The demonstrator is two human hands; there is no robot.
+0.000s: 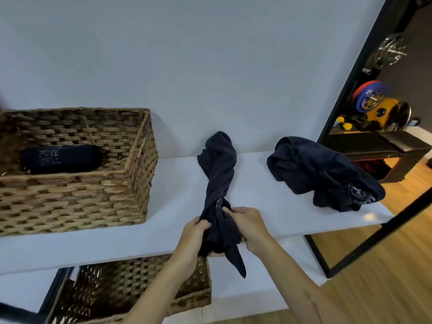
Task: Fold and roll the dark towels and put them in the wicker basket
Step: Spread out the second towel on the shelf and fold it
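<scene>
Both my hands are on the near end of a dark towel (pixel 218 174), bunched into a long twisted rope that runs from my grip toward 12 o'clock across the white tabletop (pixel 257 183). My left hand (pixel 195 232) has its fingers curled round the left side of the bundle; my right hand (pixel 249 224) pinches the cloth from the right, fingertips tucked into the folds. So both grips are clamped on this towel, near the front edge of the tabletop, with a loose tail of fabric hanging down below my wrists.

The wicker basket (pixel 138 183) sits at about 10 o'clock from my hands, and one rolled towel (pixel 62 159) already lies in it, on its side. A second crumpled towel (pixel 322 174) waits at about 2 o'clock, partly draped over the right end of the tabletop. Another wicker basket (pixel 140 284) stands on the lower shelf, at about 7 o'clock.

As I judge it, I am at the start of the second towel: it is neither folded nor rolled, only gathered. One of three looks done. The next move calls for finding two corners or an edge in this bundle, then shaking or spreading it flat on the bare stretch between the basket and the crumpled towel. The twist has to come out first; folding over it would give a lumpy roll. The cloth is limp and will sag wherever I am not holding it.
</scene>
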